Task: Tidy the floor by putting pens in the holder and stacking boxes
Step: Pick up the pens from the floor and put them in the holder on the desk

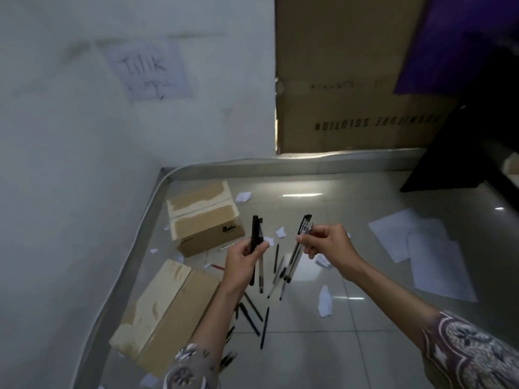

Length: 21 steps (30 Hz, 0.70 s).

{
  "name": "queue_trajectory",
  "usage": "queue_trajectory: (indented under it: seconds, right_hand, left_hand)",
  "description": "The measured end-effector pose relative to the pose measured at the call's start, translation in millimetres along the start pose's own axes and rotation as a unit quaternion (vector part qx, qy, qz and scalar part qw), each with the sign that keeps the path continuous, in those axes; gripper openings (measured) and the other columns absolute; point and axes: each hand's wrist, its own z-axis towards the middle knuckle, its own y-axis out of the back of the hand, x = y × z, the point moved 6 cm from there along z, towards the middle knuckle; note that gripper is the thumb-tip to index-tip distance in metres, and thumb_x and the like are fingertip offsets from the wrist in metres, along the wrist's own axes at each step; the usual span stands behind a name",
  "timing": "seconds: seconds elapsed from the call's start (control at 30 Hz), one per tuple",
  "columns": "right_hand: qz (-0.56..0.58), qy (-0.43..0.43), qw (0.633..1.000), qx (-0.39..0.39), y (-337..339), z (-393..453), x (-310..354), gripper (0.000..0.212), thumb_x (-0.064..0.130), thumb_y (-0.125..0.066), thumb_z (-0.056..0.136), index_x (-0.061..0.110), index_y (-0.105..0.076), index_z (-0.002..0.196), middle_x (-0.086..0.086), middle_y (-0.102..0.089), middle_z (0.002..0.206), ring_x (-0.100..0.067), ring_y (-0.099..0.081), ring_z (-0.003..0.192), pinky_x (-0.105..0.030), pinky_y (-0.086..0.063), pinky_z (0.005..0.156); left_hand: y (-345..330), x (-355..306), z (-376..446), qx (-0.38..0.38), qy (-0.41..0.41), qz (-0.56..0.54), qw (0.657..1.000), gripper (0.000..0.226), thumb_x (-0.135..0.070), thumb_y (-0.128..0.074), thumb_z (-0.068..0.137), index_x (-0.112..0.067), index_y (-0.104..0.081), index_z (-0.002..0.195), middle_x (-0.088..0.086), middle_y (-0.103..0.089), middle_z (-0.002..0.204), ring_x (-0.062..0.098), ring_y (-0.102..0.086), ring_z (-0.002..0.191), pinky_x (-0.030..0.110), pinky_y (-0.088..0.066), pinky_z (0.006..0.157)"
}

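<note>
Left hand (243,258) grips slim black plastic pens (256,234); right hand (323,242) pinches clear-barrelled pens (302,231), bundled upright above the fingers, probably for carrying (no holder visible); two brown cardboard boxes (206,220) lie unstacked beyond.

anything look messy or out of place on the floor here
Yes. Loose pens lie scattered on the tiles, torn paper scraps are strewn about, and two cardboard boxes sit apart and askew rather than stacked. Each hand holds pens; no holder is visible.
</note>
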Motion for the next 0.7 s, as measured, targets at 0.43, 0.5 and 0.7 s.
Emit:
queue_trajectory:
  seconds: [0.43, 0.5, 0.7]
  right_hand:
    - [0.077, 0.062, 0.987, -0.130, 178, -108, 242, 0.008, 0.004, -0.068, 0.079, 0.004, -0.068, 0.071, -0.008, -0.061, 0.057, -0.016, -0.056, 0.051, -0.022, -0.049, 0.051]
    - [0.068, 0.079, 0.985, -0.139, 198, -119, 264, 0.008, 0.004, -0.067, 0.080, -0.001, -0.068, 0.075, -0.011, -0.061, 0.059, -0.016, -0.057, 0.052, -0.022, -0.050, 0.052]
    - [0.088, 0.099, 0.969, -0.206, 252, -125, 299, 0.010, 0.001, -0.066, 0.080, -0.008, -0.065, 0.074, -0.013, -0.057, 0.058, -0.014, -0.052, 0.047, -0.020, -0.048, 0.048]
  left_hand:
    - [-84, -313, -46, 0.082, -0.077, 0.077, 0.991, 0.022, -0.019, -0.071, 0.078, 0.002, -0.066, 0.078, 0.005, -0.047, 0.067, 0.016, -0.043, 0.063, 0.029, -0.038, 0.068]
    - [-96, -343, -48, 0.097, -0.101, 0.107, 0.984, 0.028, -0.021, -0.072, 0.077, 0.005, -0.060, 0.072, 0.003, -0.042, 0.066, 0.017, -0.040, 0.063, 0.029, -0.035, 0.065]
    - [-133, -407, -33, 0.127, -0.142, 0.124, 0.974, 0.022, -0.013, -0.074, 0.077, 0.007, -0.063, 0.078, 0.006, -0.051, 0.067, 0.014, -0.047, 0.058, 0.022, -0.040, 0.058]
